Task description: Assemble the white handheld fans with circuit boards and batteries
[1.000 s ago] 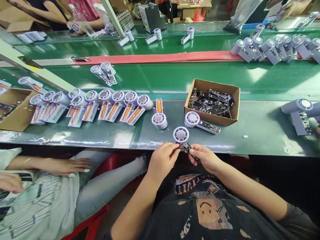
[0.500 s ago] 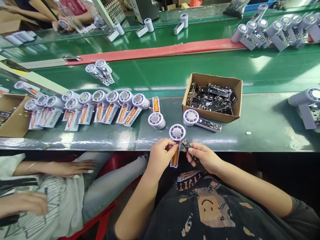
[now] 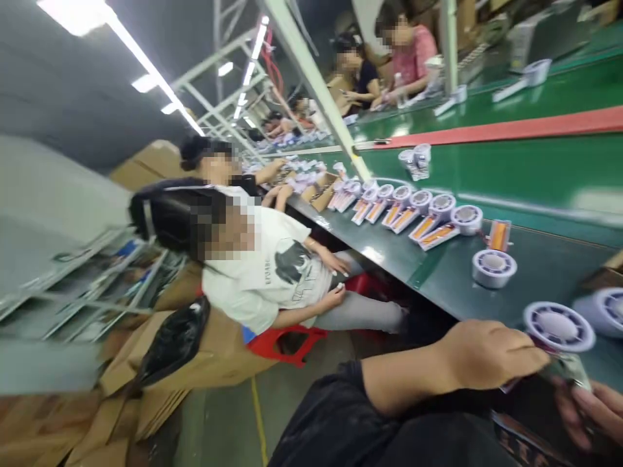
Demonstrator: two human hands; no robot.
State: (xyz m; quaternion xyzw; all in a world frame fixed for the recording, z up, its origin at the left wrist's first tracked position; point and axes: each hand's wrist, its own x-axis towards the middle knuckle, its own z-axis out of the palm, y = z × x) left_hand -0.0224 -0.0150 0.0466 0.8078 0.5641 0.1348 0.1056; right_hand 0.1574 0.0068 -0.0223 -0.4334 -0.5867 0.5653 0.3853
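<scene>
At the lower right, my left hand (image 3: 491, 357) is closed in a pinch at the neck of a white handheld fan (image 3: 559, 326), just below its round head. The fan's handle is mostly hidden behind my fingers. My right hand (image 3: 596, 408), partly cut off by the frame edge, grips a circuit board (image 3: 574, 371) close under the fan head; glare and blur hide its details. Beyond my left hand stands another fan (image 3: 494, 268), its opened handle (image 3: 499, 235) showing an orange cell. A further fan (image 3: 603, 311) is partly visible at the right edge.
A row of opened fans (image 3: 428, 214) lines the dark bench edge (image 3: 389, 253). Two fans (image 3: 416, 161) lie on the green conveyor (image 3: 535, 165). A co-worker in a white shirt (image 3: 272, 272) sits to my left on a red stool (image 3: 287, 344). Cardboard (image 3: 219, 344) is stacked behind them.
My view has swung left and up, bringing the co-worker and room into sight. The box of circuit boards has mostly left the frame. Both hands keep hold at the same fan.
</scene>
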